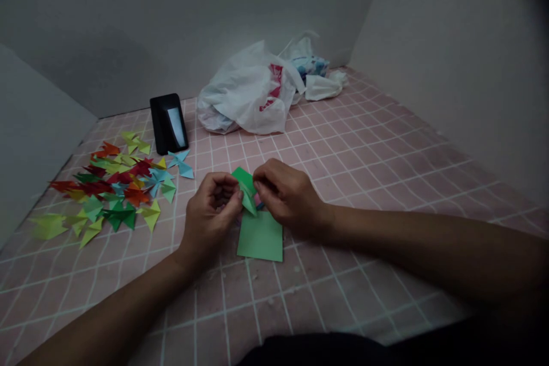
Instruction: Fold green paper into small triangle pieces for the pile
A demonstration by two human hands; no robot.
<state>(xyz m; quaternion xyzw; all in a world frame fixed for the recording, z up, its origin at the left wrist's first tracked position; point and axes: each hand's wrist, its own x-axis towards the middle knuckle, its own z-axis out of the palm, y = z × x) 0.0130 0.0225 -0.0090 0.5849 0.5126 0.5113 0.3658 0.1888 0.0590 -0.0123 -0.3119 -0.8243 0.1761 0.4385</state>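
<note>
Between my hands is a small piece of folded light-green paper (248, 200), with pointed, layered folds. My left hand (217, 200) pinches it from the left between thumb and fingers. From the right, my right hand (289, 191) is closed, its fingertips together at the paper's upper right edge; the exact grip is partly hidden. Below the hands a flat light-green paper square (260, 237) lies on the cloth. A brighter green paper (242, 175) shows behind the folded piece, partly covered by it. Something small and blue-pink peeks out beside my right fingers, too covered to name.
Many-coloured folded paper cranes (115, 183) lie heaped at the left. Behind them a black phone (165, 131) rests on the pink checked cloth (364, 154). A white plastic bag (244, 88) and a blue-white packet (311, 66) sit by the back wall.
</note>
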